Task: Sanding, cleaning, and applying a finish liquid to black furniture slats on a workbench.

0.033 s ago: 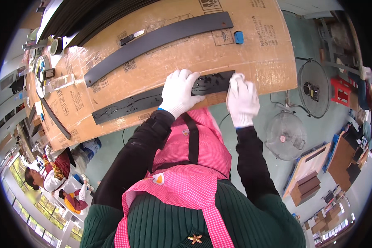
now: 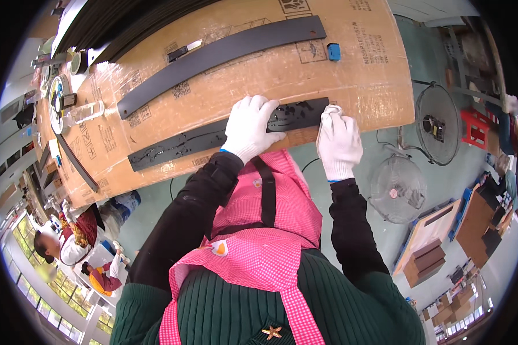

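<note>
A long flat black strip (image 2: 184, 144), wet with drops and streaks along its upper face, lies near the front edge of the cardboard-covered table. My left hand (image 2: 249, 127), in a white knit glove, is clamped across its middle, fingers over the far edge and thumb toward the near edge. At the strip's right end is my right hand (image 2: 338, 144), also gloved in white. Its fingers are closed together; a bunched whitish bit shows at the tips, but I cannot tell cloth from glove. Farther back lies a second dark strip (image 2: 224, 57), its surface dry-looking.
A small blue block (image 2: 333, 52) and a cutter knife (image 2: 181, 53) lie near the rear strip. Stacked dark strips (image 2: 121, 26) fill the back left. A clear bottle (image 2: 83, 114) rests at left. Fans (image 2: 397, 190) stand right of the table; two people sit far left.
</note>
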`<act>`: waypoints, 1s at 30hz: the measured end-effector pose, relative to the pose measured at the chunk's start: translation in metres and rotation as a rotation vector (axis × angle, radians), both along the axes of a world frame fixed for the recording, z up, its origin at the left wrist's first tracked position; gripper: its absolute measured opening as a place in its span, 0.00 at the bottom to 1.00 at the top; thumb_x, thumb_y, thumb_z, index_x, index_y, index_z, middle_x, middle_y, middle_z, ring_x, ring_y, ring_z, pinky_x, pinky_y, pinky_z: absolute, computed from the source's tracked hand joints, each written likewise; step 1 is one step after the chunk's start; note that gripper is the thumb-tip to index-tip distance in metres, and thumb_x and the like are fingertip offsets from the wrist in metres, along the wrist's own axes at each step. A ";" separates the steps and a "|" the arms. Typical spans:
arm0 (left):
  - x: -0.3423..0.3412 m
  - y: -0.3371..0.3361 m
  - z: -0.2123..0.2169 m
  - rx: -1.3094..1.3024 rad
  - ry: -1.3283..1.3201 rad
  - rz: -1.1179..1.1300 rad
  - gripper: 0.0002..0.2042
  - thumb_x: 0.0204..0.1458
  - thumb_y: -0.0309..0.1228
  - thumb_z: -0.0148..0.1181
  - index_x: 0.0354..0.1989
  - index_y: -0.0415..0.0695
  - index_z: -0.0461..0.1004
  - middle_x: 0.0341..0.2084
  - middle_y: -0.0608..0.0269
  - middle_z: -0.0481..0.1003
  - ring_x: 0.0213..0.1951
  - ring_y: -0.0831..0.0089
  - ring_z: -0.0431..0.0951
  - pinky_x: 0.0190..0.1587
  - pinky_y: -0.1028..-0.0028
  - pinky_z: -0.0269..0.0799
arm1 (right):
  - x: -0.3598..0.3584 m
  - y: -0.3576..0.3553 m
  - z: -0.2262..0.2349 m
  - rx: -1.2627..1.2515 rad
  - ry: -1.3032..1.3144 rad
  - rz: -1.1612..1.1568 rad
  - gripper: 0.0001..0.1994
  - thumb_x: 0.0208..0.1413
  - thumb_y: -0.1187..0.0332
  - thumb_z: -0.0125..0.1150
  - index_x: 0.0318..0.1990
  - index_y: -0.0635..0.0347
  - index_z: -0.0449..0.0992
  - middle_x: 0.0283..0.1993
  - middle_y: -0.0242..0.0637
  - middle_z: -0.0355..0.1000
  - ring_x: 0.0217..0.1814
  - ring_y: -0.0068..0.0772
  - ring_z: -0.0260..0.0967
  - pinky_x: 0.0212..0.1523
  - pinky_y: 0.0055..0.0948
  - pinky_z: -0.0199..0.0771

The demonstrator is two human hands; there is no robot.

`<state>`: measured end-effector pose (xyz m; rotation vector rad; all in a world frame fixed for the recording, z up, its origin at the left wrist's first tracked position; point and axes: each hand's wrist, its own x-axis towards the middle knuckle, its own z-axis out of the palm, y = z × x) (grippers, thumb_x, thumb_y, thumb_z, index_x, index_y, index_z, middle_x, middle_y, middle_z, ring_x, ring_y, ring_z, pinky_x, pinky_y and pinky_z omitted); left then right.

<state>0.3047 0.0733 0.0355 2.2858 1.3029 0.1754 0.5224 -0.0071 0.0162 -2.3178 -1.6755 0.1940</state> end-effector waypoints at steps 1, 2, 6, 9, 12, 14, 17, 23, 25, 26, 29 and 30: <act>0.000 -0.003 0.001 -0.016 0.000 -0.003 0.36 0.38 0.44 0.81 0.58 0.48 0.76 0.49 0.58 0.75 0.56 0.54 0.73 0.64 0.57 0.67 | 0.001 0.003 0.005 0.022 0.022 0.008 0.04 0.62 0.62 0.64 0.42 0.45 0.80 0.37 0.35 0.74 0.44 0.45 0.76 0.42 0.48 0.79; -0.001 -0.005 0.000 -0.021 0.002 0.001 0.36 0.38 0.44 0.81 0.58 0.48 0.76 0.49 0.58 0.75 0.56 0.54 0.73 0.64 0.57 0.67 | 0.003 0.008 0.009 0.043 0.045 0.016 0.05 0.61 0.61 0.64 0.42 0.45 0.80 0.37 0.36 0.74 0.44 0.46 0.76 0.42 0.48 0.78; 0.005 -0.003 0.002 -0.005 0.006 -0.005 0.36 0.38 0.44 0.81 0.58 0.48 0.76 0.50 0.58 0.75 0.57 0.54 0.73 0.64 0.57 0.67 | 0.009 0.040 0.009 -0.001 0.057 -0.060 0.07 0.64 0.58 0.61 0.43 0.46 0.80 0.39 0.39 0.74 0.44 0.48 0.76 0.43 0.49 0.78; 0.002 -0.005 0.001 0.002 0.016 0.006 0.36 0.38 0.44 0.81 0.59 0.48 0.76 0.51 0.57 0.75 0.58 0.54 0.73 0.64 0.57 0.67 | 0.009 0.022 0.012 -0.048 0.050 0.000 0.11 0.67 0.54 0.56 0.48 0.46 0.79 0.39 0.41 0.74 0.45 0.50 0.77 0.43 0.50 0.79; 0.001 -0.004 -0.001 0.010 0.021 0.013 0.36 0.39 0.44 0.80 0.59 0.48 0.76 0.51 0.57 0.75 0.58 0.54 0.73 0.64 0.57 0.67 | 0.007 0.012 0.014 -0.086 0.033 -0.019 0.10 0.67 0.55 0.58 0.46 0.47 0.79 0.40 0.41 0.74 0.44 0.50 0.77 0.42 0.50 0.79; 0.002 -0.004 0.001 0.014 0.017 -0.001 0.36 0.39 0.44 0.80 0.59 0.48 0.76 0.51 0.57 0.75 0.58 0.54 0.73 0.64 0.57 0.67 | 0.008 0.030 0.009 -0.018 0.034 -0.007 0.10 0.67 0.56 0.58 0.47 0.46 0.79 0.40 0.40 0.74 0.45 0.50 0.77 0.42 0.50 0.80; 0.005 -0.005 0.002 -0.010 0.005 -0.018 0.35 0.39 0.44 0.80 0.59 0.47 0.76 0.52 0.57 0.75 0.58 0.54 0.73 0.64 0.57 0.68 | 0.012 0.041 0.008 -0.003 -0.002 0.008 0.09 0.67 0.57 0.59 0.47 0.46 0.79 0.41 0.40 0.74 0.45 0.49 0.77 0.41 0.49 0.80; -0.003 -0.006 -0.001 0.014 0.028 0.012 0.36 0.39 0.44 0.80 0.59 0.47 0.76 0.53 0.56 0.75 0.58 0.53 0.73 0.64 0.57 0.68 | 0.004 -0.002 0.001 0.096 -0.056 0.115 0.08 0.65 0.59 0.61 0.48 0.46 0.78 0.40 0.36 0.73 0.44 0.46 0.76 0.40 0.45 0.81; 0.002 -0.005 0.001 -0.007 0.015 -0.001 0.36 0.39 0.44 0.80 0.59 0.47 0.76 0.53 0.56 0.75 0.59 0.53 0.73 0.64 0.57 0.68 | 0.011 0.012 0.000 0.068 -0.010 0.099 0.08 0.65 0.58 0.61 0.47 0.46 0.77 0.40 0.36 0.73 0.44 0.47 0.76 0.40 0.45 0.80; 0.004 -0.005 0.002 -0.010 0.011 -0.006 0.36 0.39 0.44 0.80 0.59 0.47 0.76 0.53 0.56 0.75 0.59 0.53 0.73 0.64 0.57 0.68 | 0.014 0.021 -0.001 0.065 -0.013 0.095 0.08 0.65 0.58 0.61 0.47 0.46 0.77 0.40 0.36 0.73 0.44 0.47 0.76 0.40 0.45 0.80; 0.004 -0.006 0.000 0.004 0.009 -0.005 0.36 0.39 0.44 0.80 0.59 0.48 0.76 0.53 0.56 0.75 0.59 0.53 0.73 0.64 0.57 0.68 | 0.011 0.035 0.005 0.042 -0.008 0.030 0.09 0.64 0.59 0.63 0.48 0.44 0.79 0.41 0.35 0.73 0.45 0.45 0.76 0.41 0.43 0.81; 0.002 -0.007 -0.002 0.004 0.011 0.004 0.36 0.39 0.44 0.80 0.59 0.48 0.76 0.53 0.56 0.75 0.59 0.53 0.73 0.64 0.57 0.68 | 0.008 0.024 0.004 0.043 -0.008 0.032 0.09 0.64 0.59 0.63 0.48 0.44 0.79 0.41 0.35 0.73 0.45 0.45 0.76 0.41 0.43 0.81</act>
